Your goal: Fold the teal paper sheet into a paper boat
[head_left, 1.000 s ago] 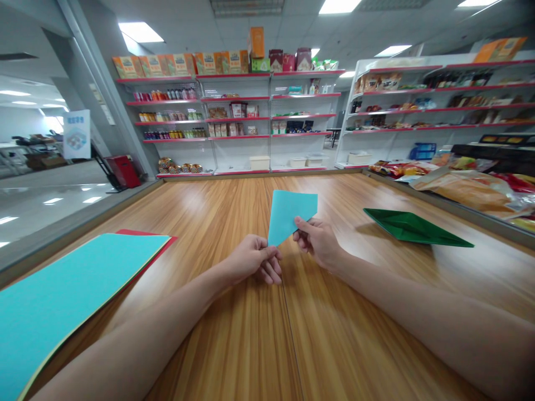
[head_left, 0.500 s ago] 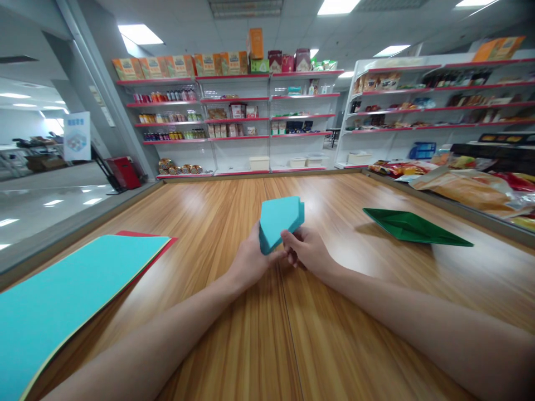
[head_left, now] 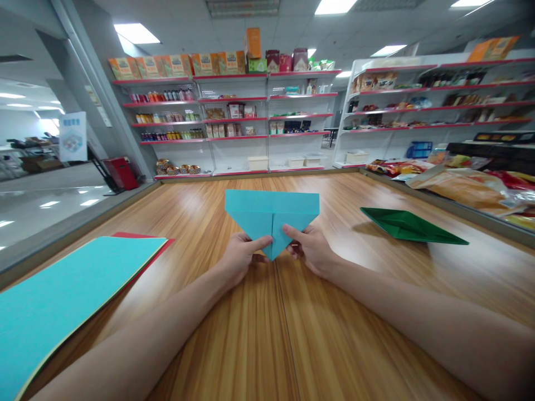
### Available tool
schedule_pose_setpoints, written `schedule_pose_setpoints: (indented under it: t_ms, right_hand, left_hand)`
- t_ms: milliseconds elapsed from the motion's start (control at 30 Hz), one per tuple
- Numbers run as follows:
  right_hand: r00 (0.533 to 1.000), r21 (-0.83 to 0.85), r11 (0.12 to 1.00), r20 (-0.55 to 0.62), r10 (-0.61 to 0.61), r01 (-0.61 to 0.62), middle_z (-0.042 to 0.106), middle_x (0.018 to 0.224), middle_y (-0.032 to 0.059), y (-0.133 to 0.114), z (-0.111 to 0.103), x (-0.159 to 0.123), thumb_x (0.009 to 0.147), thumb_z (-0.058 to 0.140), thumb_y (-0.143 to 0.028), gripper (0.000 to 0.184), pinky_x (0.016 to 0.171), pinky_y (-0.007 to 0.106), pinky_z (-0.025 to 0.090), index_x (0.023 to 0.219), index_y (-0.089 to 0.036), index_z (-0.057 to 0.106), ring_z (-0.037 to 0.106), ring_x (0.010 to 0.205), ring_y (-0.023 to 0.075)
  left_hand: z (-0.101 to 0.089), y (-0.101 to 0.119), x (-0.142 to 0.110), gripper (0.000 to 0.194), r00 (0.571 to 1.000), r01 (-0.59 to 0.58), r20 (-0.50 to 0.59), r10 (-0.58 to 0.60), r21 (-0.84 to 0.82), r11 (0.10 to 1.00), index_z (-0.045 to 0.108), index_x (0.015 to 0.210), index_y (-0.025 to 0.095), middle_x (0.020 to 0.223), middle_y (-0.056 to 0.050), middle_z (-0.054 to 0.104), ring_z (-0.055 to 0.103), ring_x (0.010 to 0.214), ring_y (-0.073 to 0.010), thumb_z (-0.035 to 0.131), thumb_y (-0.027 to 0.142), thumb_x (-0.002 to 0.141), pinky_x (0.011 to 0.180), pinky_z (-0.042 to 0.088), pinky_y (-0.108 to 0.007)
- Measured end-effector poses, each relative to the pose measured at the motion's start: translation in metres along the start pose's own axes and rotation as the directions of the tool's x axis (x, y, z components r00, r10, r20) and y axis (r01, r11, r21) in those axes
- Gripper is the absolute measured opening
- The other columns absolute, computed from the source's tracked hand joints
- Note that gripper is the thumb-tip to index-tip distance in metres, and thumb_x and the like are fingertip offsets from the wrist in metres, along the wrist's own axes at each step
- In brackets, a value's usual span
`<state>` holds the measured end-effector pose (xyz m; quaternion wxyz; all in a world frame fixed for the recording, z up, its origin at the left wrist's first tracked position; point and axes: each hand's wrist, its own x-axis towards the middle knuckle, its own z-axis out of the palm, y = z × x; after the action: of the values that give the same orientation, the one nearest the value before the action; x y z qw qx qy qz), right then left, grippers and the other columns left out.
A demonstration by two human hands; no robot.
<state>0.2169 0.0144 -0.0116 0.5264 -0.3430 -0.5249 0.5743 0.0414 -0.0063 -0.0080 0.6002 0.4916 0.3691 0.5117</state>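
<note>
Between my hands is a folded sheet of light blue paper [head_left: 272, 207], spread wide with a band along its top and a point at the bottom. A vertical seam runs down its middle. My left hand [head_left: 242, 255] pinches the lower left slope, thumb in front and fingers mostly behind. On the lower right, my right hand [head_left: 313, 248] grips the paper with its thumb on the front face. The paper is held up above the wooden table [head_left: 188, 323]. A green folded paper boat [head_left: 412, 225] lies to the right of my right hand.
A stack of coloured paper [head_left: 79, 289], light blue on top with yellow and red edges beneath, lies at the left. Packaged snacks [head_left: 463, 186] sit beyond the table's right edge. Stocked shelves [head_left: 234, 117] stand behind the table's raised far rim.
The blue paper was a narrow folded piece, then turned, and is now opened out wide and symmetrical. My left hand shifted from its bottom tip to its left side. The green boat stayed put.
</note>
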Motion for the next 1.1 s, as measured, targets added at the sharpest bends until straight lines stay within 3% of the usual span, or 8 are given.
schedule_pose_setpoints:
  t_ms: [133, 433, 633, 767, 933, 1100]
  right_hand:
    - [0.999, 0.013, 1.0, 0.032, -0.001, 0.001, 0.056, 0.056, -0.0012, -0.001, 0.0, -0.001, 0.068, 0.074, -0.049, 0.039, 0.036, 0.021, 0.035, 0.067, -0.016, 0.055, 0.046, 0.041, 0.008]
    - [0.996, -0.131, 0.988, -0.018, -0.091, 0.088, 0.053, 0.045, -0.0007, 0.006, 0.0, -0.001, 0.074, 0.07, -0.046, 0.041, 0.033, 0.019, 0.033, 0.054, -0.015, 0.052, 0.047, 0.037, 0.0089]
    - [0.998, -0.192, 0.98, 0.014, -0.059, 0.061, 0.058, 0.046, 0.0008, 0.006, 0.002, -0.001, 0.076, 0.067, -0.048, 0.04, 0.033, 0.019, 0.037, 0.06, -0.013, 0.058, 0.05, 0.036, 0.0099]
    - [0.999, -0.242, 0.97, 0.031, -0.029, 0.036, 0.059, 0.045, 0.0015, 0.005, 0.005, -0.005, 0.076, 0.067, -0.049, 0.04, 0.033, 0.019, 0.038, 0.06, -0.013, 0.059, 0.051, 0.035, 0.01]
    - [0.995, -0.263, 0.965, 0.097, 0.021, 0.005, 0.061, 0.047, 0.0047, 0.001, 0.006, -0.007, 0.074, 0.067, -0.052, 0.045, 0.03, 0.018, 0.032, 0.056, -0.011, 0.06, 0.049, 0.033, 0.0093]
    - [1.0, -0.194, 0.981, -0.005, -0.021, 0.02, 0.061, 0.048, 0.003, 0.003, -0.002, 0.0, 0.072, 0.069, -0.049, 0.04, 0.035, 0.02, 0.037, 0.058, -0.013, 0.057, 0.052, 0.038, 0.0106]
  left_hand:
    - [-0.001, 0.0, 0.0, 0.035, 1.0, 0.02, 0.008, -0.02, -0.03, 0.999, 0.071, 0.088, 0.012, 0.087, -0.009, 0.071, 0.063, 0.064, -0.0148, 0.083, 0.035, 0.063, 0.045, 0.049, -0.02]
    - [-0.001, -0.005, 0.002, 0.033, 0.997, 0.021, -0.078, -0.024, -0.036, 0.999, 0.069, 0.076, 0.007, 0.073, -0.01, 0.07, 0.058, 0.051, -0.0131, 0.084, 0.032, 0.06, 0.036, 0.04, -0.019]
    - [-0.006, -0.002, 0.009, 0.034, 0.994, -0.026, -0.107, 0.005, -0.197, 0.98, 0.064, 0.088, 0.015, 0.086, -0.005, 0.069, 0.064, 0.07, -0.0156, 0.08, 0.038, 0.068, 0.061, 0.054, -0.026]
    - [-0.008, -0.003, 0.011, 0.039, 0.997, -0.023, -0.077, 0.006, -0.222, 0.975, 0.064, 0.091, 0.014, 0.092, -0.009, 0.07, 0.066, 0.074, -0.0204, 0.084, 0.03, 0.062, 0.067, 0.055, -0.033]
    - [-0.013, -0.008, 0.016, 0.048, 0.982, -0.129, -0.162, 0.097, -0.203, 0.971, 0.063, 0.098, 0.014, 0.094, -0.009, 0.071, 0.066, 0.078, -0.0205, 0.086, 0.026, 0.058, 0.076, 0.053, -0.034]
    - [-0.016, -0.006, 0.017, 0.056, 0.962, -0.219, -0.198, 0.189, -0.146, 0.965, 0.058, 0.111, 0.018, 0.102, -0.007, 0.069, 0.064, 0.089, -0.02, 0.084, 0.025, 0.062, 0.084, 0.051, -0.033]
